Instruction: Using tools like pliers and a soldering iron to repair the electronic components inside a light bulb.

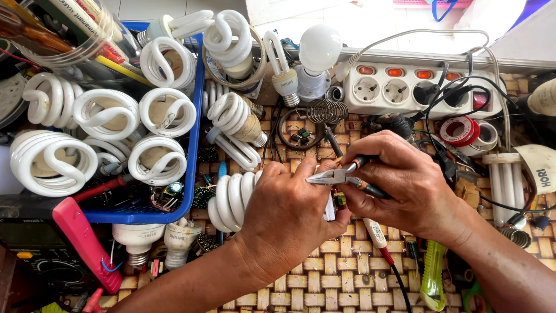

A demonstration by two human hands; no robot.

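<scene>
— At upper left, what's in the blue basket (pixel 196 116)?
— Spiral lamps (pixel 162 110). At centre, left hand (pixel 289 214) closes its grip on a spiral bulb (pixel 231 200); right hand (pixel 405 185) clasps pliers (pixel 336 175). Power strip (pixel 417 90) above.

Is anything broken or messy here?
Yes. Two lamp bases lie below the blue basket with no spiral tubes on them, and tiny electronic parts are scattered on the woven mat. The right hand holds needle-nose pliers.
</scene>
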